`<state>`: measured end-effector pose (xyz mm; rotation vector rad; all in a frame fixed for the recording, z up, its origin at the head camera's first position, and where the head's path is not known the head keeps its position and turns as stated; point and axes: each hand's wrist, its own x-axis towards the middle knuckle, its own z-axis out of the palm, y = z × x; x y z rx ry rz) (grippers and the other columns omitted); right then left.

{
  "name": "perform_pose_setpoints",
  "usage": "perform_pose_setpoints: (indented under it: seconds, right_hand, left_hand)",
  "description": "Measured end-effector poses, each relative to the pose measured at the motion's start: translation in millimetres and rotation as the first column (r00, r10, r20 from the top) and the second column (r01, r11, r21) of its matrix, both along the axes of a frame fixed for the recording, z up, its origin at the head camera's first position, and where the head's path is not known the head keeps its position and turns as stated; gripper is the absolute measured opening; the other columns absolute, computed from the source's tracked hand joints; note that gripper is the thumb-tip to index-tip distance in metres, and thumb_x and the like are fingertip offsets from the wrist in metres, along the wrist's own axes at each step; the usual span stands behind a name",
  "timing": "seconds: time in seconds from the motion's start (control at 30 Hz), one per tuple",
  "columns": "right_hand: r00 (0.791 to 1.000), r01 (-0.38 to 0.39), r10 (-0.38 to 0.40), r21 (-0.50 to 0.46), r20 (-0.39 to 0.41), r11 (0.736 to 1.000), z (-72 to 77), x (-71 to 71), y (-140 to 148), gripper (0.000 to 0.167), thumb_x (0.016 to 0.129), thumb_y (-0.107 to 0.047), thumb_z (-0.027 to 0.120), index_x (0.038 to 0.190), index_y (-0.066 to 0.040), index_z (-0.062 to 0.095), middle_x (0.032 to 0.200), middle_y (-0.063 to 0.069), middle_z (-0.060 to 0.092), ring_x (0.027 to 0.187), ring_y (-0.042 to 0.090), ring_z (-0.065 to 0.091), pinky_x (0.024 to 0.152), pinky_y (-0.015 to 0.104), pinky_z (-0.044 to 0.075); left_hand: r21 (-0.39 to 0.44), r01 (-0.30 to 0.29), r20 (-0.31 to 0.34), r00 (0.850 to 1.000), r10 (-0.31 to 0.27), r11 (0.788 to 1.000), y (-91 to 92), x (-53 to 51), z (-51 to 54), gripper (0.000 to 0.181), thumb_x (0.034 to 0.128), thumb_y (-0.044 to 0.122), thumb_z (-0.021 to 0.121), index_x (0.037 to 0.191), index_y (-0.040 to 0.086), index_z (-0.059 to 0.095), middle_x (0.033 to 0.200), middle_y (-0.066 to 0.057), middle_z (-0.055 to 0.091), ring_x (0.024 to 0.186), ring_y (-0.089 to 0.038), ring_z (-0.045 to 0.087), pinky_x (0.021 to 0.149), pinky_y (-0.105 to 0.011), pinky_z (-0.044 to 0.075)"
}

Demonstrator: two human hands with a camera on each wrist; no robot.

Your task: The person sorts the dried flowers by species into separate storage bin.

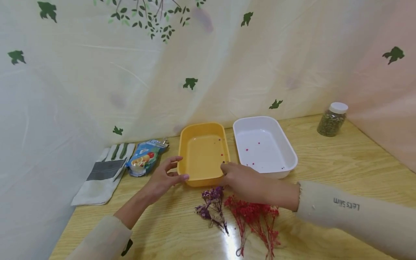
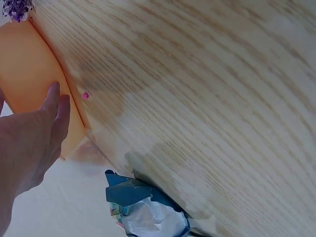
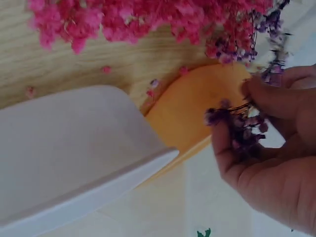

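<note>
In the head view, my left hand [image 1: 160, 180] is at the near left side of the yellow tray [image 1: 202, 153], fingers spread. The left wrist view shows this hand [image 2: 29, 143] with its fingers extended against the tray's orange-looking side [image 2: 27, 59]. My right hand [image 1: 248, 183] is over the tray's near right corner. In the right wrist view that hand [image 3: 279, 175] pinches a small purple flower sprig [image 3: 243, 129] between thumb and fingers. Below the tray lie purple dried flowers [image 1: 212, 196] and red dried flowers [image 1: 255, 213]. A few tiny bits dot the tray's right side.
The white tray [image 1: 264, 153], with several pink bits, stands right of the yellow one. At the left lie a blue pouch [image 1: 145, 157] and white-grey gloves [image 1: 104, 175]. A lidded jar [image 1: 331, 121] stands at the back right. A patterned cloth [image 1: 156, 79] hangs behind the table.
</note>
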<state>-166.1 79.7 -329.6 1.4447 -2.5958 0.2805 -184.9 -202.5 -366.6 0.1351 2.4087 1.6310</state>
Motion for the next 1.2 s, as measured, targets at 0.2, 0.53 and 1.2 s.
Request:
perform_pose_setpoints:
  seconds: [0.2, 0.53, 1.2]
  right_hand:
    - [0.986, 0.111, -0.101, 0.068, -0.133, 0.991, -1.2, 3.4, 7, 0.011, 0.072, -0.01, 0.083, 0.078, -0.013, 0.075, 0.081, 0.004, 0.052, 0.07, 0.018, 0.048, 0.058, 0.029, 0.046]
    - [0.981, 0.084, -0.044, -0.215, 0.187, 0.973, 25.5, -3.2, 20, 0.018, 0.084, -0.008, 0.074, 0.101, -0.012, 0.077, 0.083, -0.004, 0.053, 0.07, 0.007, 0.046, 0.062, 0.022, 0.041]
    - [0.923, 0.045, 0.07, -0.287, 0.378, 0.957, 16.4, -35.9, 4, 0.02, 0.085, -0.008, 0.072, 0.105, -0.009, 0.076, 0.087, -0.002, 0.059, 0.074, 0.007, 0.054, 0.062, 0.023, 0.047]
  left_hand:
    - [0.011, 0.002, 0.011, 1.0, -0.002, 1.0, -0.3, 0.0, 0.3, 0.071, 0.0847, 0.022, 0.075, 0.144, 0.011, 0.038, 0.144, -0.023, 0.039, 0.112, -0.034, 0.057, 0.088, -0.043, 0.052]
    - [0.031, 0.022, 0.017, 1.0, -0.023, 0.999, -0.4, 0.1, 0.1, 0.072, 0.085, 0.022, 0.075, 0.145, 0.01, 0.036, 0.143, -0.023, 0.041, 0.11, -0.031, 0.059, 0.085, -0.042, 0.052]
    - [0.023, 0.026, 0.001, 1.0, -0.026, 0.999, -0.7, 1.5, 0.4, 0.071, 0.0866, 0.023, 0.073, 0.145, 0.009, 0.036, 0.14, -0.024, 0.043, 0.107, -0.029, 0.06, 0.084, -0.041, 0.053]
